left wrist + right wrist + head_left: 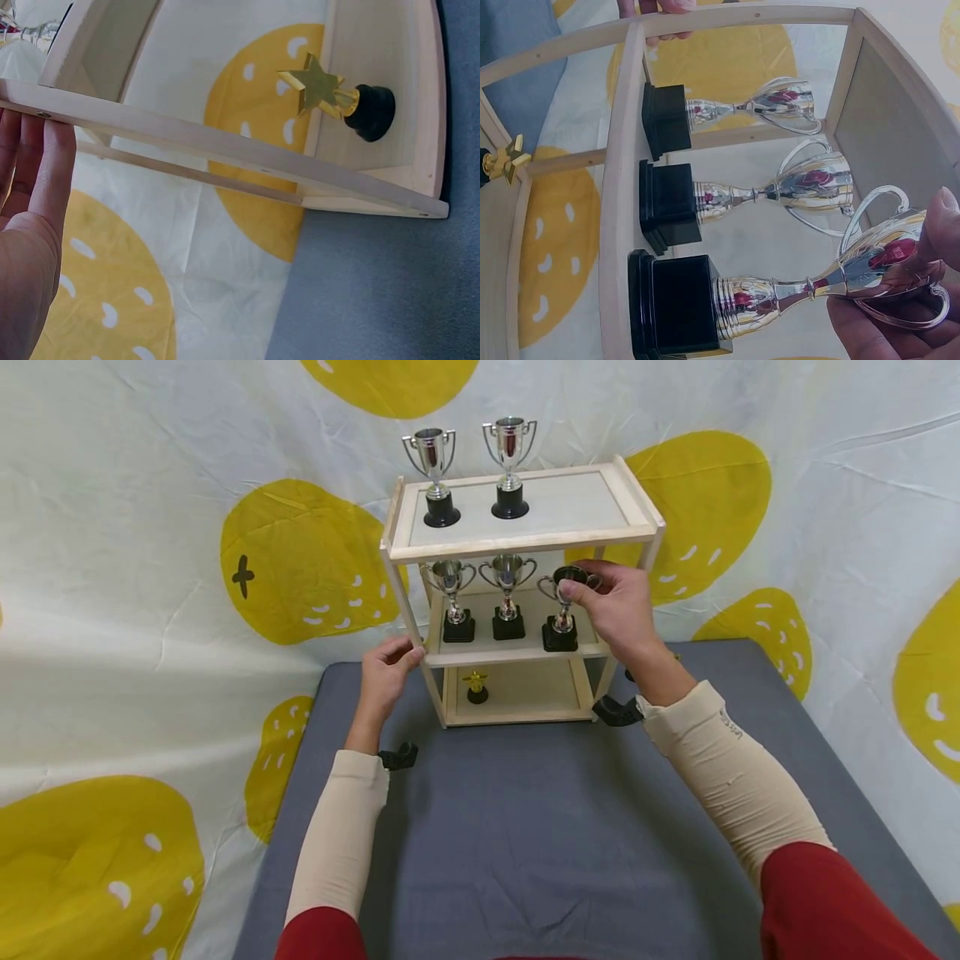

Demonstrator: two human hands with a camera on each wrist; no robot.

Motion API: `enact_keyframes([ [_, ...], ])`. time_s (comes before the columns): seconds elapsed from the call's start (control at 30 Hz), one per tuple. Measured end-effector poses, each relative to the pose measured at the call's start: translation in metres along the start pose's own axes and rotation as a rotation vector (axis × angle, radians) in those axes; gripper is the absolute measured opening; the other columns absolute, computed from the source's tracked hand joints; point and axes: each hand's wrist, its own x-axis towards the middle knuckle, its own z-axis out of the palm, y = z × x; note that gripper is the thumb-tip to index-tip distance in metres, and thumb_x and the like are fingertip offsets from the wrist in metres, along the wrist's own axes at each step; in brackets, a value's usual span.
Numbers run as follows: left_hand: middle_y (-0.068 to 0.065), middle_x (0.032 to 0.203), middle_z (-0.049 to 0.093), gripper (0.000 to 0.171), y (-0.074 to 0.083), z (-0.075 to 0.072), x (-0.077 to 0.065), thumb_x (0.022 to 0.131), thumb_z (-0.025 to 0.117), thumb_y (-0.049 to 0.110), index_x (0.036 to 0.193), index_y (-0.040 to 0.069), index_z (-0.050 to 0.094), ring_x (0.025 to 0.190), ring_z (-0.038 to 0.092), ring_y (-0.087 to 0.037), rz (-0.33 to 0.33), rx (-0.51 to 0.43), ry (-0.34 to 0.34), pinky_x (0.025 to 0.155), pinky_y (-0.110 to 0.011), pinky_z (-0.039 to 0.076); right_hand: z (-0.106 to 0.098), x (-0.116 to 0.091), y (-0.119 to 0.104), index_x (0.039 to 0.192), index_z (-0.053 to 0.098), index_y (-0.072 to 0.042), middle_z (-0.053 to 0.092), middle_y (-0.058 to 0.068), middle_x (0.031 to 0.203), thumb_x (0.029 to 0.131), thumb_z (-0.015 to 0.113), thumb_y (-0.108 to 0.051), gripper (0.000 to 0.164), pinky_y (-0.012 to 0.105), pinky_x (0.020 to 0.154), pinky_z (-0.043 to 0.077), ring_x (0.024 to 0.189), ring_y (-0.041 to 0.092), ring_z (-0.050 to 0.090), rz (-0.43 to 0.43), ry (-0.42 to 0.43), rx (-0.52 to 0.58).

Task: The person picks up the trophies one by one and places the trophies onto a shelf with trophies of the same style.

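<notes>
A silver trophy with two handles and a square black base stands at the right of the wooden shelf's middle level. My right hand holds it by the cup, thumb on the near side and fingers behind. In the right wrist view its base sits at the board's front edge. Two similar trophies stand to its left on the same level. My left hand grips the shelf's left front post at middle-board height, its fingers against the wood.
Two silver trophies with round black bases stand on the top board. A small gold star trophy is on the bottom level, at the left. The shelf stands on a grey cloth-covered table before a yellow-patterned curtain.
</notes>
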Motion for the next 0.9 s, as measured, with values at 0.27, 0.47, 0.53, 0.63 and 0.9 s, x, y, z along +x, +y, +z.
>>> enact_keyframes([
  [0.27, 0.011, 0.1, 0.068, 0.031, -0.002, -0.001, 0.002, 0.097, 0.072, 0.003, 0.122, -0.015, 0.069, 0.093, 0.067, -0.004, 0.014, -0.024, -0.014, 0.085, -0.015, 0.059, 0.003, 0.003, 0.003, 0.129, 0.071, 0.003, 0.059, -0.016, 0.074, 0.094, 0.079, -0.014, 0.039, 0.02, 0.06, 0.041, 0.072, 0.009, 0.049, -0.013, 0.021, -0.011],
  [0.47, 0.013, 0.099, 0.068, 0.032, -0.002, -0.001, 0.002, 0.097, 0.073, 0.004, 0.122, -0.016, 0.068, 0.092, 0.066, -0.003, 0.018, -0.008, -0.006, 0.084, -0.015, 0.059, 0.006, 0.005, 0.005, 0.131, 0.071, 0.001, 0.063, -0.02, 0.083, 0.095, 0.078, -0.014, 0.04, 0.019, 0.062, 0.044, 0.073, 0.007, 0.052, -0.031, 0.034, -0.011],
  [0.53, 0.013, 0.099, 0.068, 0.032, -0.002, -0.001, 0.002, 0.096, 0.073, 0.004, 0.121, -0.015, 0.069, 0.092, 0.067, -0.003, 0.018, -0.003, -0.003, 0.084, -0.015, 0.059, 0.007, 0.006, 0.006, 0.131, 0.071, 0.001, 0.064, -0.021, 0.085, 0.095, 0.078, -0.014, 0.04, 0.018, 0.063, 0.045, 0.073, 0.006, 0.054, -0.033, 0.042, -0.008],
  [0.63, 0.013, 0.1, 0.068, 0.031, -0.002, -0.001, 0.002, 0.096, 0.074, 0.004, 0.121, -0.014, 0.07, 0.092, 0.067, -0.003, 0.017, -0.003, 0.0, 0.083, -0.015, 0.059, 0.008, 0.007, 0.006, 0.132, 0.07, 0.0, 0.064, -0.021, 0.085, 0.095, 0.078, -0.014, 0.04, 0.017, 0.064, 0.046, 0.073, 0.005, 0.055, -0.025, 0.052, -0.003],
  [0.9, 0.012, 0.099, 0.068, 0.031, -0.002, -0.001, 0.002, 0.096, 0.073, 0.004, 0.121, -0.014, 0.07, 0.092, 0.067, -0.003, 0.013, -0.006, -0.005, 0.083, -0.014, 0.059, 0.011, 0.009, 0.008, 0.133, 0.071, -0.002, 0.062, -0.015, 0.091, 0.096, 0.077, -0.016, 0.04, 0.016, 0.07, 0.048, 0.078, 0.005, 0.056, -0.026, 0.074, -0.036],
])
